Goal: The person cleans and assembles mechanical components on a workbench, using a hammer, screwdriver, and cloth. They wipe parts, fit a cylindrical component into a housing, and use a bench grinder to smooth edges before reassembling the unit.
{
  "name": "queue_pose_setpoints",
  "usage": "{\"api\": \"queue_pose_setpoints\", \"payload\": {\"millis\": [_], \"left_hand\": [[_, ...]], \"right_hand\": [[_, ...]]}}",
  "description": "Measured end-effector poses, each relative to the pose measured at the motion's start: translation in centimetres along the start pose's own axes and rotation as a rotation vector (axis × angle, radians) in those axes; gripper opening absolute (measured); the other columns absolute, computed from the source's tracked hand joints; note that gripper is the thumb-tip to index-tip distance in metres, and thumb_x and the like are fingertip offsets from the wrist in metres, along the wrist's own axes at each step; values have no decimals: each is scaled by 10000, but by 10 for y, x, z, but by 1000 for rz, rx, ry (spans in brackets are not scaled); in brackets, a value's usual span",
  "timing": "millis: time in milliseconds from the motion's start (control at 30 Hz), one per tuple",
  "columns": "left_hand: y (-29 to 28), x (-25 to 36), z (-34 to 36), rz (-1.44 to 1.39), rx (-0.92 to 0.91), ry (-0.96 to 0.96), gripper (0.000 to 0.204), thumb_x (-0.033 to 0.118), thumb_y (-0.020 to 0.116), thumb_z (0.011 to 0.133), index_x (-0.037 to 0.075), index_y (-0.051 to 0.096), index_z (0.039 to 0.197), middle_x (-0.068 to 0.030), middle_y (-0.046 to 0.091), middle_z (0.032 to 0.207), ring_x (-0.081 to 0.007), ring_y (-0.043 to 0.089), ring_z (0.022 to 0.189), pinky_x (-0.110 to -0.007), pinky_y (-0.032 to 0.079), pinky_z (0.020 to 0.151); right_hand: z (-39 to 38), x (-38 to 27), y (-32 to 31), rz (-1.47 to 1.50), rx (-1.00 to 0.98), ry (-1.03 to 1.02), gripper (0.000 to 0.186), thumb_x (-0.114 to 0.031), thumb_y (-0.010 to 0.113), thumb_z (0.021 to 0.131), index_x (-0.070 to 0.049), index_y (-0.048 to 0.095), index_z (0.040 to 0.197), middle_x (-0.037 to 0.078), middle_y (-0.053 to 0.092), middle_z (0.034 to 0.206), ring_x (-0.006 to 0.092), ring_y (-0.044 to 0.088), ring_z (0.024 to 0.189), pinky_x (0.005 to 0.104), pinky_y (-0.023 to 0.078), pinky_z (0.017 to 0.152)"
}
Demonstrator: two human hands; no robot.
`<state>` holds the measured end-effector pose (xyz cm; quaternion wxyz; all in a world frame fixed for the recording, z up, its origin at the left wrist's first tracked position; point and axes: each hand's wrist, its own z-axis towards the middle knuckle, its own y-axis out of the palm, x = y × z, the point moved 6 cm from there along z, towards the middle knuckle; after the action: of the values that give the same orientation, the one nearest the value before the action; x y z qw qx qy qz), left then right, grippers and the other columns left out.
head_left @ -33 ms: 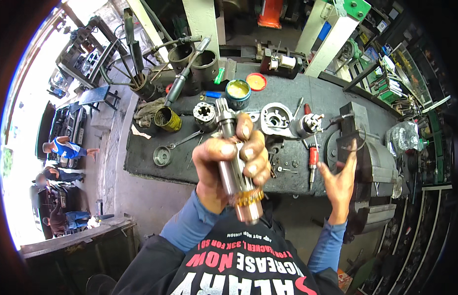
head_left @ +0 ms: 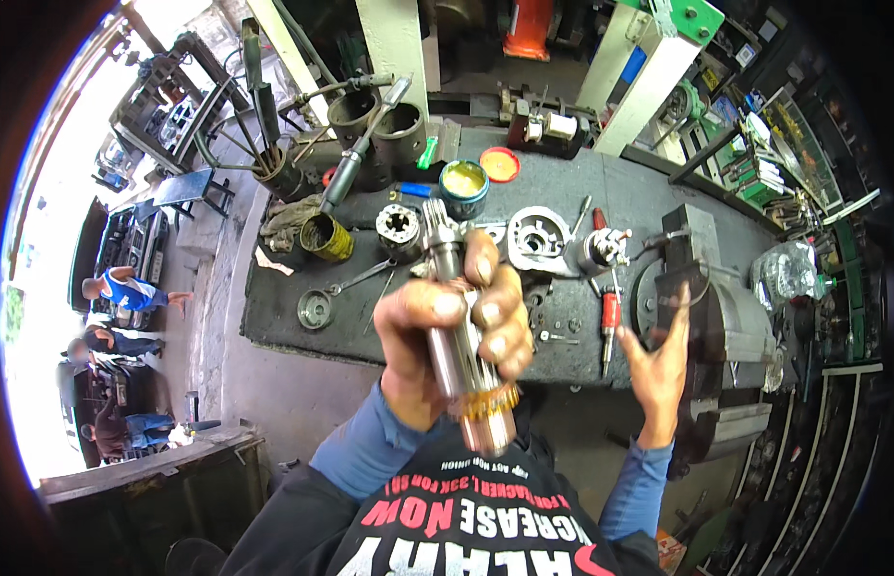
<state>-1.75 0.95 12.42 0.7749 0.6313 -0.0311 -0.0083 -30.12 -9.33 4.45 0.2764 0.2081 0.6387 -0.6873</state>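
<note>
My left hand grips an upright-tilted steel splined shaft with a gold-coloured gear ring near its lower end, held over the front of the bench. My right hand is open, fingers apart, beside the dark bench vise and a red-handled tool. Behind the shaft lie a round slotted metal part, a cast housing and a small metal assembly. A wrench and a metal ring rest left of my left hand.
The dark bench holds a yellow can, grease tub, upright cylinders and a clear plastic bag. Green-and-white posts stand behind it. At the left are people near cars and a railing.
My left hand and the shaft have moved slightly downward. My right hand has shifted slightly down and left, its fingers still apart.
</note>
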Motion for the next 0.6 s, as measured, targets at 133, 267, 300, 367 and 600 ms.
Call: {"api": "queue_pose_setpoints", "payload": {"millis": [133,267,300,367,600], "left_hand": [[36,-19,-2,-81,20,-98,384,123,722,793,91,535,1127,-111,596,892,-293,698,759,-481,593,691],[65,-32,1,-34,0,-208,457,88,712,778,80,502,1184,-124,602,942,-307,683,820,-487,580,779],[70,-34,2,-20,-28,-225,461,78,719,768,81,503,1176,-127,602,936,-309,684,820,-480,572,771],[70,-38,6,-56,-32,-241,469,60,733,749,83,506,1159,-135,601,924,-312,687,820,-465,557,753],[-19,-26,22,165,313,-158,284,98,677,866,74,547,1118,-129,601,897,-276,692,780,-481,618,723]], "right_hand": [[-13,42,16,107,-82,214,995,-288,821,940,-163,205,1710,240,615,1440,269,733,1008,388,577,870],[-10,77,27,28,-132,280,891,-306,787,982,-140,272,1689,200,712,1275,247,744,974,384,583,869],[-12,81,26,80,-93,228,745,-268,770,997,-72,410,1618,154,750,1130,218,739,920,359,588,825],[-30,101,30,341,-250,288,601,-232,760,1004,-16,531,1516,123,747,1035,181,726,849,317,582,724],[-200,215,113,314,-770,803,578,-501,643,1055,35,711,1259,152,756,940,190,713,758,323,579,671]]}}
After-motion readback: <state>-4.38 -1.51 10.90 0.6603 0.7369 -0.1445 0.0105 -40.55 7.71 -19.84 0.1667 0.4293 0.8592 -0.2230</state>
